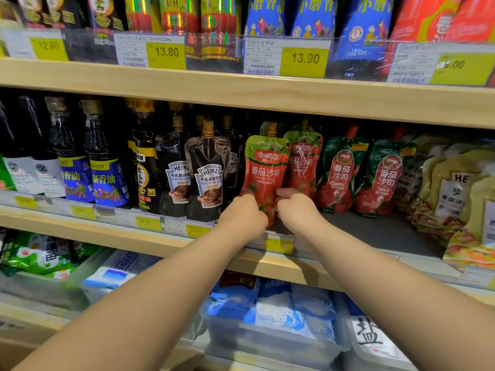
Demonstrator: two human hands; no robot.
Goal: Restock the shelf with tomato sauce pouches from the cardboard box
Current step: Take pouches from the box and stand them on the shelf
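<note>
A red tomato sauce pouch (263, 171) with a green top stands upright at the front of the middle shelf (375, 231). My left hand (245, 214) grips its lower left edge and my right hand (296, 210) grips its lower right edge. A second red pouch of the same kind (304, 162) stands just behind it to the right. Two green-topped tomato ketchup pouches (340, 172) (383, 180) stand further right. The cardboard box is not in view.
Black Heinz pepper sauce pouches (207, 178) and dark oil bottles (107, 162) crowd the shelf to the left. Yellow salad dressing pouches (460, 194) fill the right. Bare grey shelf shows right of my right hand. Price tags (278, 245) line the shelf edge; salt packs sit in bins below.
</note>
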